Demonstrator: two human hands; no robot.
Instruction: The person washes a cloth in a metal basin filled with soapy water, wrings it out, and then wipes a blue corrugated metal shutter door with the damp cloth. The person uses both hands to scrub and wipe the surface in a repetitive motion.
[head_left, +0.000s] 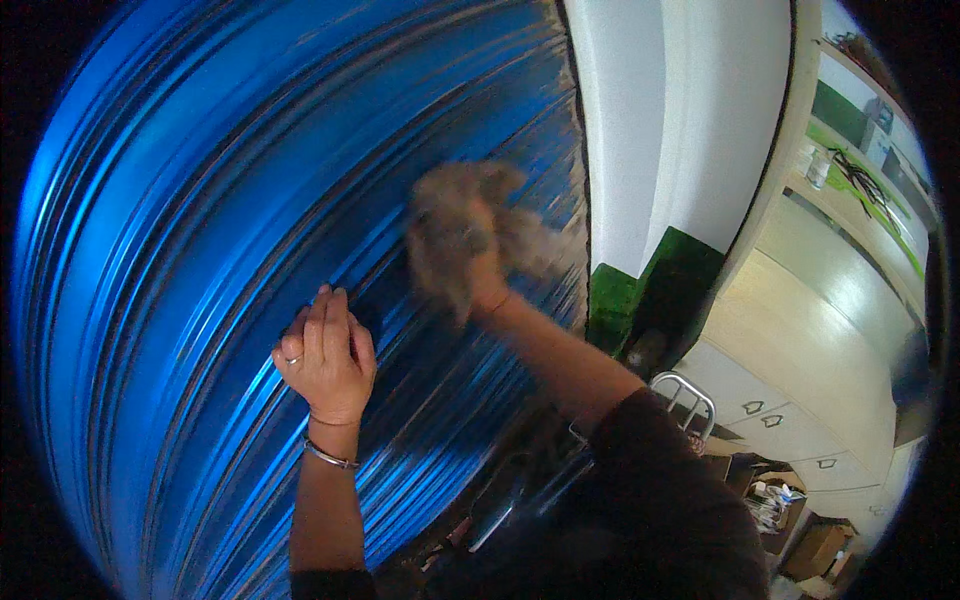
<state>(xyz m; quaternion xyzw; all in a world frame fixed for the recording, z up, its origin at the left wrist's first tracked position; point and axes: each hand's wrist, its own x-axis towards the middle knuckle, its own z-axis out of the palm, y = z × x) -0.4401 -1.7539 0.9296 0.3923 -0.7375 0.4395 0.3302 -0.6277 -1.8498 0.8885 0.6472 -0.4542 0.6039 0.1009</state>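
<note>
A blue ribbed metal roller shutter (172, 247) fills the left and middle of the view, its slats curved by the lens. My left hand (322, 349) rests on it with bent fingers against a slat; a ring and a bracelet show on that arm. My right hand (484, 259) grips a grey-brown cloth (446, 225) against the shutter, to the right of and above my left hand. Hand and cloth are blurred by motion. Brownish dirt streaks the slats, mostly towards the shutter's ragged right edge.
A white wall (660, 112) with a green lower part (675, 255) borders the shutter. Further right stand a pale cabinet (802, 337) and a shelf (855, 187) with dark cables. Below are a metal tube frame (694, 397) and open cardboard boxes (817, 551).
</note>
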